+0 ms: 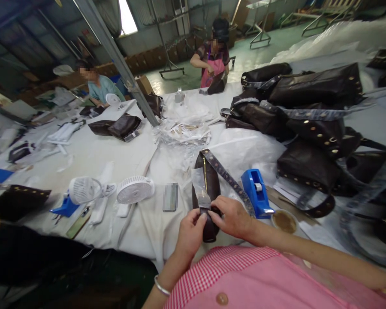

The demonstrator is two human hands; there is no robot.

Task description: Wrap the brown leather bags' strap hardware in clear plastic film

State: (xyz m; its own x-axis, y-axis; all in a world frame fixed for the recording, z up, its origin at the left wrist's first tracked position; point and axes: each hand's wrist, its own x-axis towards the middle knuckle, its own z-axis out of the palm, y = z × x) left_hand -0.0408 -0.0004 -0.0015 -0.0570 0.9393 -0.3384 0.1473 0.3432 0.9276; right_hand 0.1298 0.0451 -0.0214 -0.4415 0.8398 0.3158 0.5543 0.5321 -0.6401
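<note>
The left hand [190,231] and right hand [233,216] both pinch the near end of a brown bag [210,184], fingers curled shut on it. The bag lies on the white table [93,156] just ahead of the person, long axis pointing away from them. Clear plastic [200,186] covers its left side. A blue tape dispenser [256,192] stands just beside it on the right.

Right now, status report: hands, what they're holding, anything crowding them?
Both hands closed: left hand and right hand pinch the dark strap, clear film on it. Blue tape dispenser and cup close beside right hand.
</note>
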